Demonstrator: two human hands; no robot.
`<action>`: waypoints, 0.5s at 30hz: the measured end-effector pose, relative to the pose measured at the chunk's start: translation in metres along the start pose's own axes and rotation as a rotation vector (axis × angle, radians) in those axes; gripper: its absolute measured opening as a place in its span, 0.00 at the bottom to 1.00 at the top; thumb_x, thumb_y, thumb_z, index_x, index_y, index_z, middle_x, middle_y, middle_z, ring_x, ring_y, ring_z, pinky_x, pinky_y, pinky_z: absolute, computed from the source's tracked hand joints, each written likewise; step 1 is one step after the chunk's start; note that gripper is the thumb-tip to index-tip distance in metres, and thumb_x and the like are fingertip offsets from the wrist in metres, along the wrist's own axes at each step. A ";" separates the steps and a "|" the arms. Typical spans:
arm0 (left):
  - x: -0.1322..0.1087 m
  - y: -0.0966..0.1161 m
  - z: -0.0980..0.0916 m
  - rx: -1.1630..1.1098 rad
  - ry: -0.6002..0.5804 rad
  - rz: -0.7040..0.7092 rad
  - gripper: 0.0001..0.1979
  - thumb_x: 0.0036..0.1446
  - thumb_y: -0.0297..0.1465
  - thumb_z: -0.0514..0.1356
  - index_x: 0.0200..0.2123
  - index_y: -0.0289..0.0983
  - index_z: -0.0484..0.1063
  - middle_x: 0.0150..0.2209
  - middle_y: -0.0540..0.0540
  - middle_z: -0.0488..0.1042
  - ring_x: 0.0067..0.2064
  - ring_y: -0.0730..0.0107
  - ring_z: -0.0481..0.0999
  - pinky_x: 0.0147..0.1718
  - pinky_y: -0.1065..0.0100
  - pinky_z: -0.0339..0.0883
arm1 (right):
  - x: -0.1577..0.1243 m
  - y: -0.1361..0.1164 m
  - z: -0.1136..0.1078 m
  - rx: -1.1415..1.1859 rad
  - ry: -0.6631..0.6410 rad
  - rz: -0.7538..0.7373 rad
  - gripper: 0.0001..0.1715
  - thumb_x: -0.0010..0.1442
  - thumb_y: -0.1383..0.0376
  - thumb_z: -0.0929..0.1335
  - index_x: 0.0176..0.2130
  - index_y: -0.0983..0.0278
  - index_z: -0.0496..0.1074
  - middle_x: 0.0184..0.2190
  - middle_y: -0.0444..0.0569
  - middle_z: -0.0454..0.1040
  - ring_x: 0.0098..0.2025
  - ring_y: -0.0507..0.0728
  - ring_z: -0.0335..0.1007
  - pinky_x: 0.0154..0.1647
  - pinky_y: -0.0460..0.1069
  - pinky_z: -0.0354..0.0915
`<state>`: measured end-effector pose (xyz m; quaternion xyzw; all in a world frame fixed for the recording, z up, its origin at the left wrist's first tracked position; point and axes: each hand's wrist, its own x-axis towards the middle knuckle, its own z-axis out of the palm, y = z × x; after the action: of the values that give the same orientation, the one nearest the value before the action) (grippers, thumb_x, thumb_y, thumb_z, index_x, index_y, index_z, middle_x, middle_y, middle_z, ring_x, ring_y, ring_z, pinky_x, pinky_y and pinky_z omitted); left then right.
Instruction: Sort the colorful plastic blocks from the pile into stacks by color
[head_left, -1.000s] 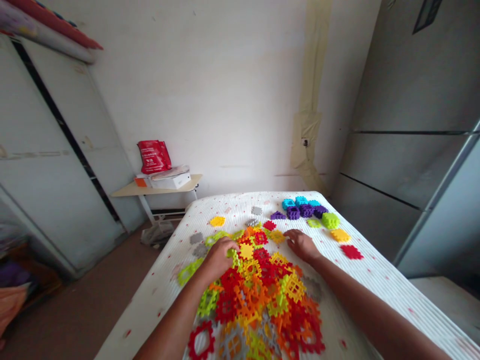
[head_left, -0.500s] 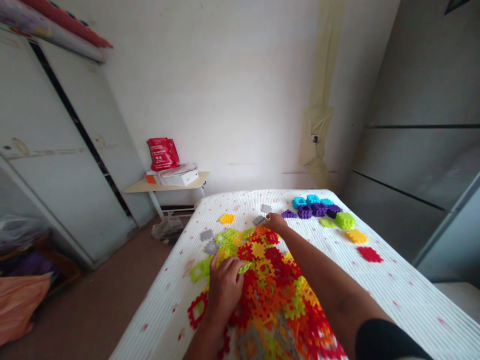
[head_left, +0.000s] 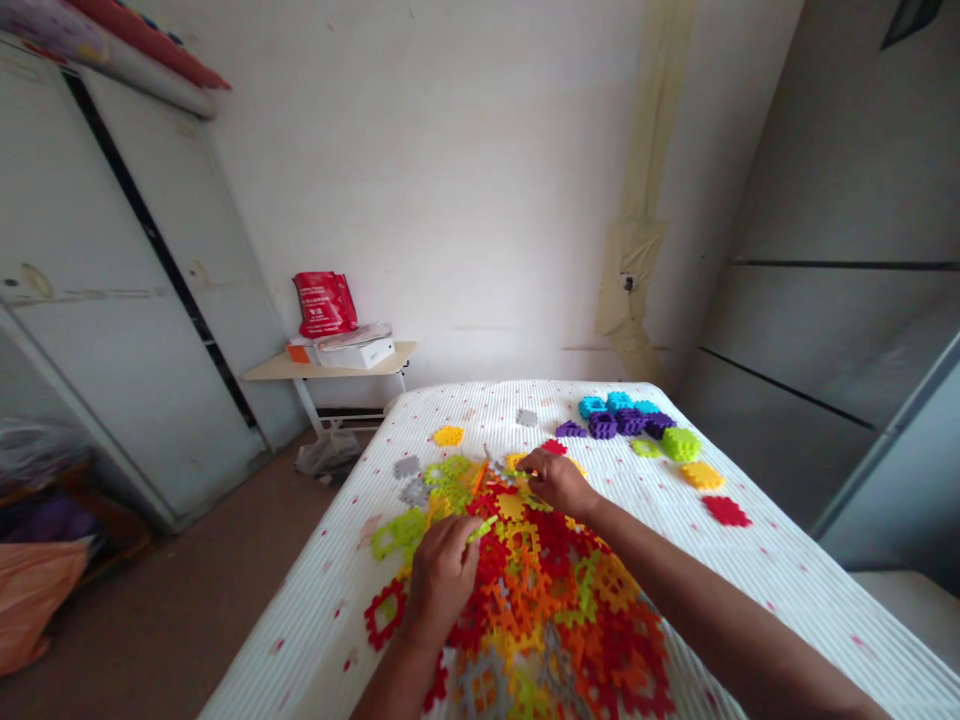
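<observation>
A heap of flat notched plastic building tiles (head_left: pixel 525 590) in red, orange, yellow, lime and grey is spread over the bed. My left hand (head_left: pixel 445 575) rests at the heap's left side, fingers closed on a lime-green tile (head_left: pixel 482 530) that sticks out past the fingertips. At the far edge of the heap, my right hand (head_left: pixel 559 482) has its fingers bent down among the tiles; what they pinch is partly hidden. A grey tile (head_left: pixel 493 462) stands tilted just left of those fingertips. A red tile (head_left: pixel 554 446) lies just beyond the right hand.
Sorted tiles lie at the far right: blue blocks (head_left: pixel 620 401), purple blocks (head_left: pixel 630 421), a lime stack (head_left: pixel 681 443), yellow tiles (head_left: pixel 702 475) and a red tile (head_left: pixel 727 511). Single grey (head_left: pixel 527 417) and yellow (head_left: pixel 448 436) tiles lie beyond the heap. A small table (head_left: pixel 330 371) stands behind.
My right hand has drawn back from beyond the heap to its far edge. Tiles there have shifted, and a grey one now tilts up. My left hand keeps its lime-green tile.
</observation>
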<state>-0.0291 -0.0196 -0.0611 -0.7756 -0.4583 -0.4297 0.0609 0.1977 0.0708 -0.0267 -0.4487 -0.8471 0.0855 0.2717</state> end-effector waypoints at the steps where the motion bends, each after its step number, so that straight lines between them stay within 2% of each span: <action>1: 0.000 0.000 0.000 -0.004 -0.002 -0.002 0.12 0.53 0.22 0.52 0.39 0.41 0.69 0.36 0.47 0.77 0.39 0.67 0.75 0.40 0.65 0.69 | -0.008 -0.004 -0.003 -0.026 -0.010 -0.037 0.20 0.49 0.75 0.64 0.42 0.63 0.73 0.38 0.49 0.74 0.38 0.54 0.70 0.38 0.45 0.63; 6: -0.001 0.001 0.001 -0.002 0.006 -0.001 0.12 0.55 0.23 0.52 0.39 0.42 0.70 0.36 0.47 0.77 0.39 0.68 0.76 0.40 0.67 0.70 | -0.048 -0.021 -0.017 -0.129 -0.080 -0.171 0.17 0.56 0.74 0.61 0.40 0.62 0.73 0.38 0.50 0.73 0.39 0.53 0.70 0.39 0.44 0.63; 11: 0.002 0.007 0.000 -0.008 0.027 0.027 0.13 0.55 0.23 0.51 0.40 0.41 0.71 0.36 0.45 0.78 0.39 0.68 0.76 0.41 0.67 0.70 | -0.079 -0.034 -0.030 -0.060 -0.139 -0.274 0.20 0.54 0.75 0.61 0.44 0.60 0.72 0.43 0.50 0.74 0.47 0.55 0.69 0.46 0.47 0.63; 15: 0.003 0.016 -0.007 -0.020 -0.053 0.069 0.09 0.54 0.29 0.56 0.39 0.41 0.72 0.37 0.45 0.77 0.41 0.66 0.75 0.44 0.64 0.69 | -0.101 -0.025 -0.040 -0.013 -0.034 -0.213 0.23 0.54 0.75 0.59 0.45 0.60 0.72 0.46 0.50 0.73 0.48 0.54 0.69 0.47 0.48 0.64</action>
<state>-0.0206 -0.0302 -0.0491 -0.8026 -0.4285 -0.4112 0.0558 0.2468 -0.0289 -0.0217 -0.3561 -0.8951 0.0584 0.2618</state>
